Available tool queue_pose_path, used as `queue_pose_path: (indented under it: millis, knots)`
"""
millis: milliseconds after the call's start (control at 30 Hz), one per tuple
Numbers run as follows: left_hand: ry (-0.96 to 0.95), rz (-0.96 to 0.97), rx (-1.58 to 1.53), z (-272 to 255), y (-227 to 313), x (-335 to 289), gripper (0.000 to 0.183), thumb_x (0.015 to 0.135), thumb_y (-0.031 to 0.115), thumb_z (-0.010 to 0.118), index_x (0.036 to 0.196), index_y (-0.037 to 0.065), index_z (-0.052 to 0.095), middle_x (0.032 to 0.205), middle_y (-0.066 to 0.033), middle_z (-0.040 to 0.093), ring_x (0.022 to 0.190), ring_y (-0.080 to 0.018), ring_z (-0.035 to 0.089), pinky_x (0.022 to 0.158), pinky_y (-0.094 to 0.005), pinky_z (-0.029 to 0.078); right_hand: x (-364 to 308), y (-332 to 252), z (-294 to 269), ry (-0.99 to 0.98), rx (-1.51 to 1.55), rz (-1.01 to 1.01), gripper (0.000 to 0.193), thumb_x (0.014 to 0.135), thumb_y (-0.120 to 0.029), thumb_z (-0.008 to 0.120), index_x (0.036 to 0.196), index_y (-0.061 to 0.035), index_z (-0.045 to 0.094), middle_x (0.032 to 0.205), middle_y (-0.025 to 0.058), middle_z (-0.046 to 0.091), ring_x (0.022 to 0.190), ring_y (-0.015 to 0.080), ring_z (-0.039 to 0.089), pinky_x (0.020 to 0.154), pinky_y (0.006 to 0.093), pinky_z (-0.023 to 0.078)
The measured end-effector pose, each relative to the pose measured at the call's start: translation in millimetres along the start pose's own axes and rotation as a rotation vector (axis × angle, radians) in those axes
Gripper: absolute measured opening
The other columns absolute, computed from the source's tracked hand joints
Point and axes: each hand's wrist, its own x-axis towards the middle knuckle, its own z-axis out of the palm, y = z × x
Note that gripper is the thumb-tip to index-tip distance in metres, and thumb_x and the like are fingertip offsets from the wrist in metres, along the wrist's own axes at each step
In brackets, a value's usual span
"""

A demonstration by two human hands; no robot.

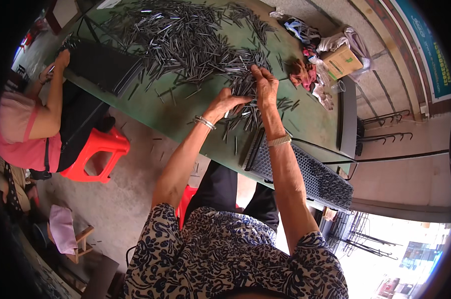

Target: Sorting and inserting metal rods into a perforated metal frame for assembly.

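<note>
A large heap of thin dark sticks (pixel 180 42) with a metallic sheen covers the far part of the green table (pixel 150 107), and a smaller spur of them runs toward me. Over this spur, my left hand (pixel 228 103) is closed, thumb stretched to the right; what it holds is hidden. Just right of it and slightly higher, my right hand (pixel 266 87) has fingers and thumb pressed together in a pinch. Anything in that pinch is too small to make out. Under my right forearm lies a black perforated tray (pixel 285 162), its right part filled with upright dark pieces.
A co-worker's hand (pixel 62 59) is at the far left, by a dark panel (pixel 103 65) on the table. Rags (pixel 302 72), a cardboard box (pixel 342 62) and a clear cup (pixel 339 86) lie at the right. A red stool (pixel 103 152) stands on the floor.
</note>
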Motion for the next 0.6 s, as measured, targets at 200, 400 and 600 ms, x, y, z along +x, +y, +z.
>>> queue_pose_path:
  millis: [200,400,600]
  knots:
    - [0.018,-0.118,-0.471,12.8,-2.2,4.0,0.026,0.082,0.030,0.074,0.082,0.007,0.062,0.063,-0.0005,0.057,0.052,-0.0112,0.052,0.047,-0.0264,0.041,-4.8,-6.4,-7.2,0.124,0.085,-0.056,0.019,0.088,-0.018,0.067,0.092,0.0008,0.069,0.077,-0.0004,0.064,0.067,0.0072,0.055,0.064,0.0229,0.045]
    - [0.019,-0.118,-0.895,9.5,-15.4,16.6,0.043,0.081,0.045,0.072,0.092,0.005,0.061,0.078,-0.0018,0.061,0.069,-0.0147,0.059,0.065,-0.0291,0.052,-62.4,-11.6,2.5,0.027,-0.427,-0.466,0.011,0.085,-0.004,0.064,0.095,0.0004,0.064,0.092,0.0077,0.062,0.076,0.0199,0.061,0.070,0.0294,0.049]
    - [0.003,-0.132,-0.983,11.9,-14.6,17.1,0.035,0.085,0.037,0.070,0.100,0.007,0.062,0.094,-0.0033,0.065,0.086,-0.0145,0.063,0.080,-0.0280,0.053,-76.1,-4.0,-6.5,-0.104,-0.751,-0.768,0.019,0.088,-0.009,0.060,0.104,0.0011,0.063,0.104,0.0141,0.064,0.107,0.0331,0.057,0.093,0.0403,0.045]
